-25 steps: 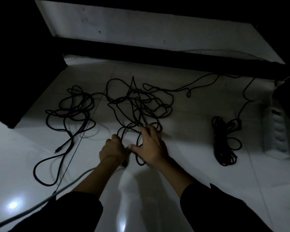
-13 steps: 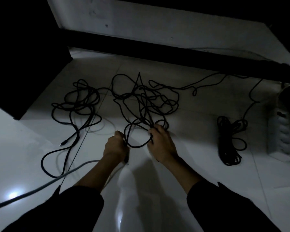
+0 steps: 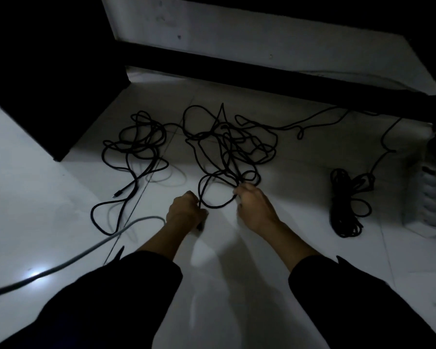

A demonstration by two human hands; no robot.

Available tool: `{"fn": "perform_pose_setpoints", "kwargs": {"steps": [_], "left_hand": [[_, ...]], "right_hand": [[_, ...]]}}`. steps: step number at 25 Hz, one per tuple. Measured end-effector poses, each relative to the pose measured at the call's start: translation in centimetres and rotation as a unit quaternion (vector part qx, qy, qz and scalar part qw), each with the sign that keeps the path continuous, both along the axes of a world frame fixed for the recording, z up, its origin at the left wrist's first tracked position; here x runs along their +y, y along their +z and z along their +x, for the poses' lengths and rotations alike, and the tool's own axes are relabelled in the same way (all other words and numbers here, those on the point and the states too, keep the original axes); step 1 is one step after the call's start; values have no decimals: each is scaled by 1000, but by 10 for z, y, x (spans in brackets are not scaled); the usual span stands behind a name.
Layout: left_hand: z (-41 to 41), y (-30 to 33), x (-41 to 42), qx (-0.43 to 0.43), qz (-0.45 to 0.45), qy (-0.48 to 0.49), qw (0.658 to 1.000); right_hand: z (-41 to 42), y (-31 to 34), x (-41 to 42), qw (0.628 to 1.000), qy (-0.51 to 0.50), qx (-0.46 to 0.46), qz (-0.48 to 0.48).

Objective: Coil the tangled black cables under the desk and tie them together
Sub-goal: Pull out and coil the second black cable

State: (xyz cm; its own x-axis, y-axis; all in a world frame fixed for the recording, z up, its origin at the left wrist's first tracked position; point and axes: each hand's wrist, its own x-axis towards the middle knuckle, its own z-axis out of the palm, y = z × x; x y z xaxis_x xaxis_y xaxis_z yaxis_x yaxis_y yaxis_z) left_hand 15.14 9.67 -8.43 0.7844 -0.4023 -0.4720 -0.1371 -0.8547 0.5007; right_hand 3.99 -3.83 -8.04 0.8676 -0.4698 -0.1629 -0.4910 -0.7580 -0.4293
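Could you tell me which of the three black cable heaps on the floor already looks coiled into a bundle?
The cable bundle on the right, beside the power strip. It is gathered into one tight hank, while the middle tangle and left heap sprawl loosely.

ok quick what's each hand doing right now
Left hand: fingers curled round a strand of the tangled black cable on the white tiled floor.
Right hand: fingers gripping the same cable's loop.

A dim spot on the floor beneath a desk, in a home or office room. Glossy white floor tiles (image 3: 48,197) reflect a light. A dark desk panel (image 3: 43,71) stands at left, a black crossbar (image 3: 275,74) runs before a white wall (image 3: 237,39), and a white power strip (image 3: 428,197) lies at right among black cables (image 3: 232,144).
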Motion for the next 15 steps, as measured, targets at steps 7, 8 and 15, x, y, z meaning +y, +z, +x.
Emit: {"fn": "perform_pose_setpoints", "kwargs": {"steps": [7,8,15], "left_hand": [[-17,12,14,-14,44,0,999],[-25,12,14,-24,58,-15,998],[-45,17,6,-8,70,-34,997]], "right_hand": [[-14,7,-3,1000,-2,9,5],[-15,9,0,1000,-4,8,7],[-34,26,-12,999,5,10,-46]]}}
